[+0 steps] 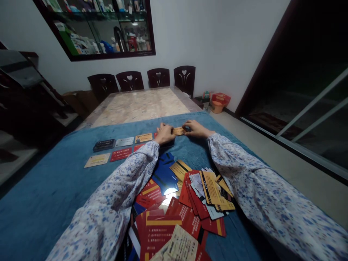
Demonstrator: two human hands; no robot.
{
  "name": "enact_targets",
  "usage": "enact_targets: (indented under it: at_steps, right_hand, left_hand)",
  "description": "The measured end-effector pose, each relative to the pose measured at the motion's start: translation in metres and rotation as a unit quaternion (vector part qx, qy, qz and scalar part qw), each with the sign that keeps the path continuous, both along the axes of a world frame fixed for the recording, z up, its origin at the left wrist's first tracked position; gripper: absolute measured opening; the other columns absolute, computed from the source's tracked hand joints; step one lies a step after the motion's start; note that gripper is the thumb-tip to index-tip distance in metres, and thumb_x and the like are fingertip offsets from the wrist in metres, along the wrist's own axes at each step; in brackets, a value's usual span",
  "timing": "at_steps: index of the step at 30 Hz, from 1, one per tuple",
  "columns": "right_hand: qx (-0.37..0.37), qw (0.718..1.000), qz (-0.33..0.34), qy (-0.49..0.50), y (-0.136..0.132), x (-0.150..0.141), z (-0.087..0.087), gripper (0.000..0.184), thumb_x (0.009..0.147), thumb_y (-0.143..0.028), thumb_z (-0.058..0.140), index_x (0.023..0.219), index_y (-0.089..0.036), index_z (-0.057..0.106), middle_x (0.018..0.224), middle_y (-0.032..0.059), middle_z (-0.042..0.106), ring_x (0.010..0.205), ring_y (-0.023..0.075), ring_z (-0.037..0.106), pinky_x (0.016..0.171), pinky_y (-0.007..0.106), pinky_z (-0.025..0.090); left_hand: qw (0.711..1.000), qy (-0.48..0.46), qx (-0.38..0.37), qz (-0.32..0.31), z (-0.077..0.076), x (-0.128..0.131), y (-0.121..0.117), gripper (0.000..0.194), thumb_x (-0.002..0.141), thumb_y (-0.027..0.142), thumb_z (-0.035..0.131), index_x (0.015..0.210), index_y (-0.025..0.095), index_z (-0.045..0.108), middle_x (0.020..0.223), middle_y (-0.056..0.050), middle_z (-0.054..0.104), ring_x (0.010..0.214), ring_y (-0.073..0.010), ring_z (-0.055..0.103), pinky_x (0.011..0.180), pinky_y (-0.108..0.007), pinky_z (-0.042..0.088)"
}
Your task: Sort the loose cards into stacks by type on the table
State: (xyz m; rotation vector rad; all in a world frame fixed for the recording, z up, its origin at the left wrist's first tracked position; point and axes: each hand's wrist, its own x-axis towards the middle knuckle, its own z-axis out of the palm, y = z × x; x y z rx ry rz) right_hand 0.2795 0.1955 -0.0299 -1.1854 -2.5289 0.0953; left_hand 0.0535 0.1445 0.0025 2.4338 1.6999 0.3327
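Golden card (178, 131) — left (165, 134) and right hands (198, 129) grip its ends, fingers closed.

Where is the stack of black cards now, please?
In the head view, the black card stack lies on the left of the blue cloth, just left of a silvery card and beyond a cream card.

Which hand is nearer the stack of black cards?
The left. The left hand is right of the black stack, beyond other cards; the right hand is farther right, at the orange card's right end.
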Motion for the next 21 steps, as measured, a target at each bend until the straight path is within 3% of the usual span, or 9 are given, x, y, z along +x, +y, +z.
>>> enact_targets:
  at_steps: [6,21]
  right_hand:
    - [-0.022,1.0,-0.019,0.002,-0.003,-0.002,0.003,0.044,0.082,-0.031,0.072,0.124,-0.016,0.075,0.124,0.0148,0.071,0.111,0.0294,0.065,0.099,0.037,0.048]
    - [-0.074,0.995,-0.034,0.05,-0.016,-0.004,0.003,0.045,0.086,-0.034,0.065,0.125,-0.014,0.077,0.122,0.0097,0.077,0.103,0.025,0.069,0.095,0.031,0.049]
  left_hand:
    - [1.0,0.013,-0.011,0.009,0.001,0.001,0.002,0.029,0.076,0.027,0.061,0.101,0.019,0.074,0.11,-0.013,0.072,0.131,-0.0412,0.041,0.102,-0.058,0.04]
    - [0.998,0.034,-0.033,0.028,0.007,0.006,-0.005,0.036,0.077,0.023,0.061,0.11,0.022,0.076,0.119,-0.014,0.071,0.139,-0.04,0.037,0.107,-0.058,0.039]
